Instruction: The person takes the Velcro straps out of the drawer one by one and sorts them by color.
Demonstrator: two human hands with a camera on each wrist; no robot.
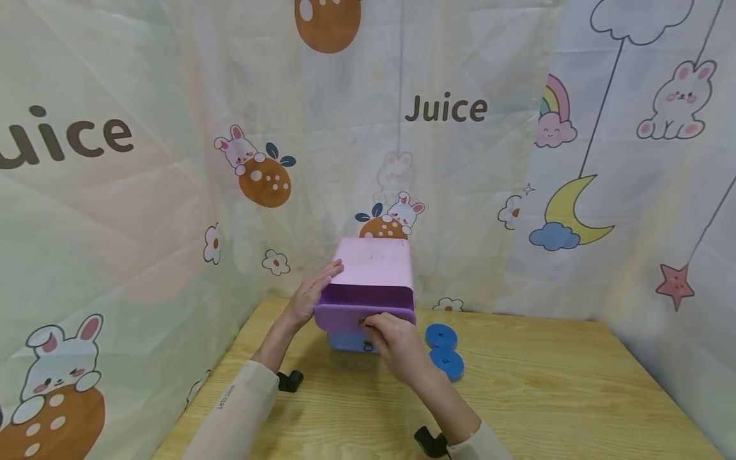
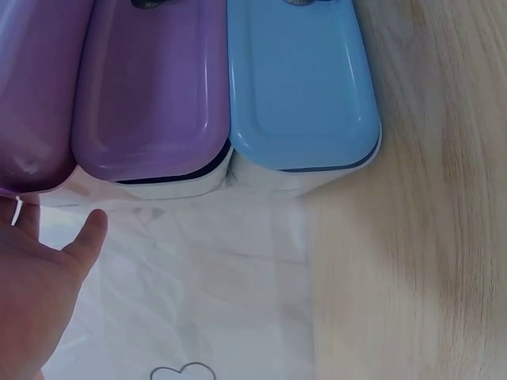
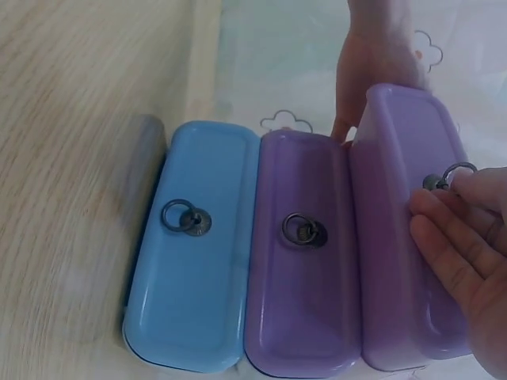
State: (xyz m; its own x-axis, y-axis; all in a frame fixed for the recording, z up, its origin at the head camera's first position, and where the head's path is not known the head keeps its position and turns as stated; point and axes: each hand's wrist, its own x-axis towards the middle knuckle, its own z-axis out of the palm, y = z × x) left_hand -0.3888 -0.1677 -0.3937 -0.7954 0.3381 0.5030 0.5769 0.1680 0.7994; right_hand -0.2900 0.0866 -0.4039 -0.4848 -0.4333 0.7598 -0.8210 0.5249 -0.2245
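Note:
A small drawer chest [image 1: 375,263] with a pale lilac top stands at the back of the table. Its top purple drawer [image 1: 339,316] is partly pulled out, showing the dark inside. Below are a second purple drawer [image 3: 305,317] and a blue drawer [image 3: 194,309], both pushed in, each with a metal ring pull. My right hand [image 1: 398,345] pinches the ring pull [image 3: 459,169] on the top drawer between thumb and fingers. With fingers extended, my left hand [image 1: 308,297] rests against the chest's left side and upper edge.
Two blue discs [image 1: 441,336] lie touching each other on the wooden table [image 1: 552,383], right of the chest. Small black pieces [image 1: 291,381] show beside both wrists. Printed cloth [image 1: 460,191] hangs behind the table and along both sides.

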